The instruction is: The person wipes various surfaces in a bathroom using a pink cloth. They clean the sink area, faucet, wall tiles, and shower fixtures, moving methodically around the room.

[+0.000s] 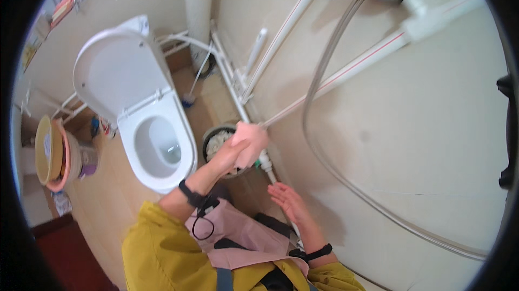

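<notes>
My left hand grips a pink cloth, which bunches up in front of the fingers. The cloth is held above a waste bin and hides part of its rim. Wadded white paper fills the bin. Off to the right and lower, my right hand is raised beside the wall with nothing in it, its fingers extended. Left of the bin stands a white toilet with its lid up.
White pipes run along the tiled wall, and a grey shower hose hangs down it. A toilet brush leans behind the bin. Stacked basins stand at the left, above a dark red mat.
</notes>
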The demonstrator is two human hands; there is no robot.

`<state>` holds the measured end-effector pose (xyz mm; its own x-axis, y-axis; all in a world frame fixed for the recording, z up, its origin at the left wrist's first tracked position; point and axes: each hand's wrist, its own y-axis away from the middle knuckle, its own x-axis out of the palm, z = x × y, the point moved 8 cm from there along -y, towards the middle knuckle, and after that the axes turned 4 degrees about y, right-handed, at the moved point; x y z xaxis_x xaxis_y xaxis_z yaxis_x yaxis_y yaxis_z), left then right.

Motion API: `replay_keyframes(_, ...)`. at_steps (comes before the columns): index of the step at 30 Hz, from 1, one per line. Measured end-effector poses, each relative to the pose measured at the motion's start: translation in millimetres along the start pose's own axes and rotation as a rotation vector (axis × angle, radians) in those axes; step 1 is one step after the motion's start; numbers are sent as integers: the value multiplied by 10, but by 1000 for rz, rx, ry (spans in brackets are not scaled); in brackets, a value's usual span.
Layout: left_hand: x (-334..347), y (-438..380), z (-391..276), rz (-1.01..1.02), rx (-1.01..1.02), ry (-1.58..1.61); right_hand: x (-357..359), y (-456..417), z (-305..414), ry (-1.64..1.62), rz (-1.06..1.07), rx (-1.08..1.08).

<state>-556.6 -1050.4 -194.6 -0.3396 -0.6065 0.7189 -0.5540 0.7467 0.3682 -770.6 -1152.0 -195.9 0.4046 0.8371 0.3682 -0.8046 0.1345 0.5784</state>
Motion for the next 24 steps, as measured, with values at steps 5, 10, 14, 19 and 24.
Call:
replay_keyframes(5,325,279,-828,-86,153,60,661,229,886,44,-26,40)
replay_keyframes(10,1019,578,-1867,-57,251,-30,1463,525,2093,224,27,-149)
replay_keyframes(14,1683,706,-2789,21,411,-109,2131,814,3102,382,11,-336)
replay_keyframes(19,2593,793,-3452,148,569,-427,2225,1005,3720,460,-72,-517)
replay_keyframes(24,3616,604,-3466,393,865,-903,2189,1142,4148,552,-79,-627)
